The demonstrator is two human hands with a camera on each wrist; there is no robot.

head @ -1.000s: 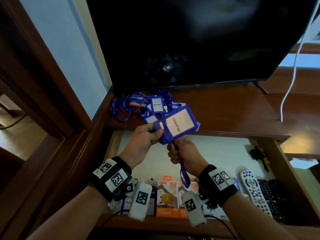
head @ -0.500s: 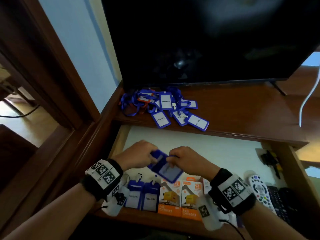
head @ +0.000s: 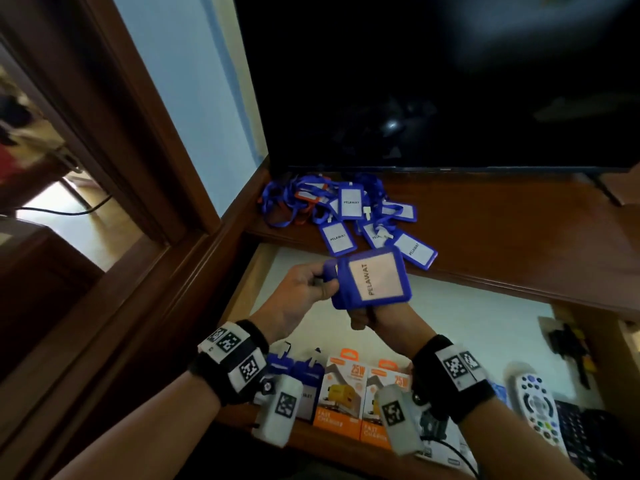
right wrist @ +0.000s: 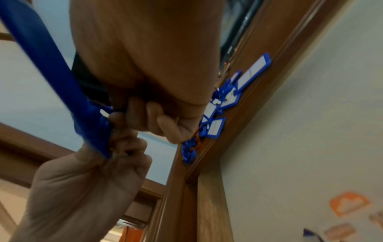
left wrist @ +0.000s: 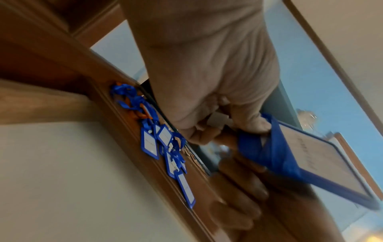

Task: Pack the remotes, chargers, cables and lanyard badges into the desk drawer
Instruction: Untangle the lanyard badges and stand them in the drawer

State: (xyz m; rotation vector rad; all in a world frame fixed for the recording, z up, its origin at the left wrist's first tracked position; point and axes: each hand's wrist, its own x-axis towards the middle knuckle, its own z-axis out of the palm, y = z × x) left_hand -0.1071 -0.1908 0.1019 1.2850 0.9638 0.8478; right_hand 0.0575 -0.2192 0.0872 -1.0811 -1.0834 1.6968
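Above the open drawer (head: pixel 467 327) both hands hold one blue lanyard badge (head: pixel 374 282) with a white "PELAWAT" card, face up. My left hand (head: pixel 311 285) grips its left end, where the blue strap (left wrist: pixel 261 152) is wound round it. My right hand (head: pixel 363 317) grips from below with curled fingers (right wrist: pixel 145 117); the badge (right wrist: pixel 51 65) covers most of it in the head view. A pile of blue badges (head: pixel 346 209) with tangled straps lies on the desk top under the TV. Two badges (head: pixel 304 375), orange charger boxes (head: pixel 341 393) and a white remote (head: pixel 535 407) lie in the drawer.
A dark TV (head: pixel 433 81) stands at the back of the wooden desk top (head: pixel 502 237). Black remotes (head: pixel 588 438) lie at the drawer's right end, and a small dark object (head: pixel 568 344) near its right wall. A wooden door frame (head: pixel 121 150) rises on the left.
The strap that hung below the badge a second ago no longer hangs. The hands dropped toward the drawer half a second ago and now hold the badge higher, face up.
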